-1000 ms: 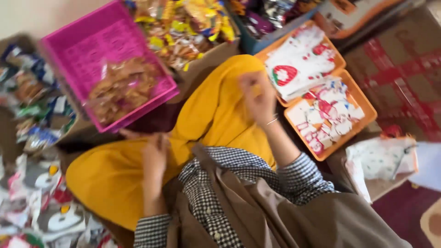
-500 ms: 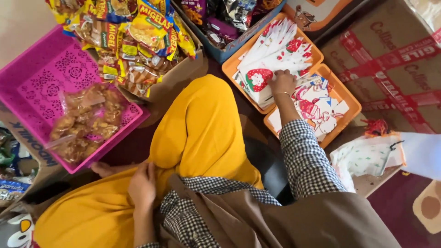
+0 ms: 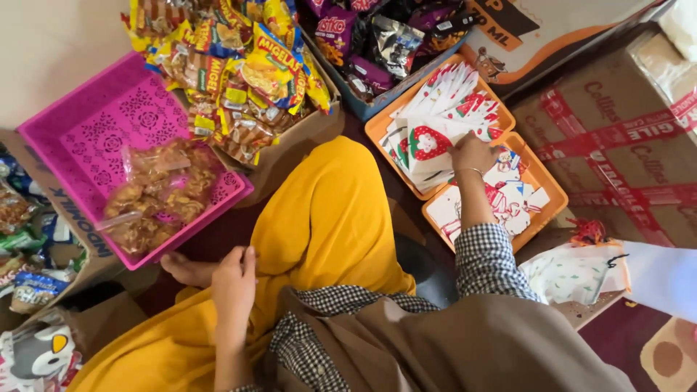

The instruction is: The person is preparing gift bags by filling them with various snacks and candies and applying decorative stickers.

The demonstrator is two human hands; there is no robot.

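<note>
head view: the right hand [image 3: 472, 152] reaches into the nearer-to-centre orange plastic tray [image 3: 379, 125], fingers closed in a pinch on the white paper pouch with a red strawberry print [image 3: 428, 143], which sits at the top of a fanned stack of like pouches [image 3: 454, 91] in that tray. the left hand [image 3: 234, 279] lies loosely open, palm down on the yellow cloth over the lap [image 3: 323, 218], gripping nothing, beside a bare foot [image 3: 185, 270].

to lift one pouch cleanly, it looks best to keep the pinch on the upper edge of the top pouch alone and peel it up along the fan, so the ones under it do not slide out; the free hand could steady the stack if it shifts.

counted: two orange trays, the second orange tray [image 3: 555, 190] touching the first and holding white pouches with red cartoon prints, too jumbled to count. the strawberry stack shows several pouches, the exact number not readable. one pink perforated plastic basket [image 3: 87, 138] rests on a cardboard box and holds one clear bag of brown fried snacks [image 3: 156, 192]. one open cardboard box piled with yellow and orange snack packets [image 3: 239, 62], too many to count. one blue box of dark purple snack packets [image 3: 385, 43]. one large brown carton with red tape [image 3: 617, 138] at the right. one white dotted pouch [image 3: 573, 272] lies on a low box near the right knee.
</note>
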